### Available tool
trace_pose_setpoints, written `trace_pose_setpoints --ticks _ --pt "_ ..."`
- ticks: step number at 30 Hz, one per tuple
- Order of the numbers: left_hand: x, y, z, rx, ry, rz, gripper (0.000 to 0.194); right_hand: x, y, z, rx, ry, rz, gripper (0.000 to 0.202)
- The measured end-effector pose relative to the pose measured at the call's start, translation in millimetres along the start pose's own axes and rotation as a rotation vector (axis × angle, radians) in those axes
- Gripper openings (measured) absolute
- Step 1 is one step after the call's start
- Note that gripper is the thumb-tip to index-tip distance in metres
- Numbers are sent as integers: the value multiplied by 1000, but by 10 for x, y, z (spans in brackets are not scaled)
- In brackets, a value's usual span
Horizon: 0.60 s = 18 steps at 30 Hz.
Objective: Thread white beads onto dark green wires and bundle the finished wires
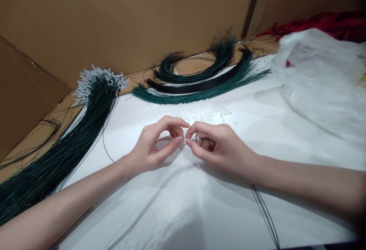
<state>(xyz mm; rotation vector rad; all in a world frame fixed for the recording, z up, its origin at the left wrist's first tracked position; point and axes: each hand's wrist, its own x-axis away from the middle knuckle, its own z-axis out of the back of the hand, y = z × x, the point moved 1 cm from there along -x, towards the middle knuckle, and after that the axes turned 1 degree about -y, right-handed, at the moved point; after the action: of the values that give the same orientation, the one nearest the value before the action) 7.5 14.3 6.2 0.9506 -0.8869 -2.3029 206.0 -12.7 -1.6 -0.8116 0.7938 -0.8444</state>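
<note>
Our two hands meet over the middle of the white tabletop (137,210), with its white surface running toward us and out to either side of them. Its back edge meets a strip of cardboard, and a tall cardboard wall (128,13) stands behind that. On the left, a long green wire bundle (65,147) with white-beaded tips (103,82) bounds our room; at the back, curved wire bundles (197,87) and loose white beads (211,116) lie just beyond our fingers.

Our right hand (187,137) is closed in a pinch, thumb and forefinger on a beaded wire (196,139) that runs back into the palm. Our left hand (183,135) is half curled, its thumb tip right at the wire's end and its forefinger reaching over to the right hand; we cannot tell whether it grips. Thin wires (267,215) run from under the right forearm to the near edge.

On the right sits a crumpled plastic bag (320,82); its contents are too blurred to name. Red material (328,25) lies behind it.
</note>
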Motion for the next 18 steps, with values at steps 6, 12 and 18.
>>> trace_pose_setpoints --ticks 6,12,18 --pt "-13 3 3 -35 15 -96 37 0 -4 2 6 -4 -6 1" --pt "-12 5 4 -82 27 -162 38 8 -3 9 10 1 -10 2" --pt "-9 16 -6 -119 24 -222 37 4 -7 8 16 -9 -4 2"
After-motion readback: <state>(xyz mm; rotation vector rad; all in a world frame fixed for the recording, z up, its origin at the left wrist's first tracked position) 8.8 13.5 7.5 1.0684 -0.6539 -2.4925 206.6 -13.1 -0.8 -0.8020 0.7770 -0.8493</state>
